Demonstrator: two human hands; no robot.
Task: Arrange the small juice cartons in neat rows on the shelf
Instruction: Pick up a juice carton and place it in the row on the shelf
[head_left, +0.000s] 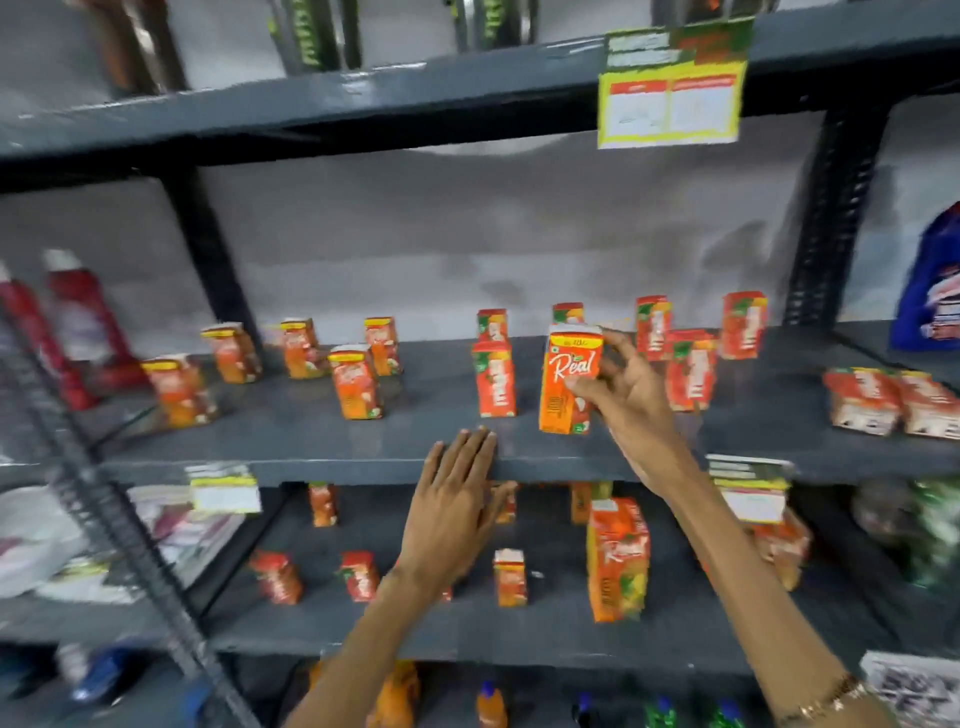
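Dark metal shelf (291, 447) against a grey wall, carrying small juice cartons standing scattered, not in rows. The right hand (631, 400) is gripping an orange carton (569, 379) by its right side, thumb on the front face, fingers wrapping behind; the carton is standing upright near the shelf's front edge, just beside a red carton (493, 376). The left hand (452, 499) is lying flat with fingers extended and together, fingertips touching the shelf's front edge, holding nothing. More cartons are standing on the lower shelf (519, 649)
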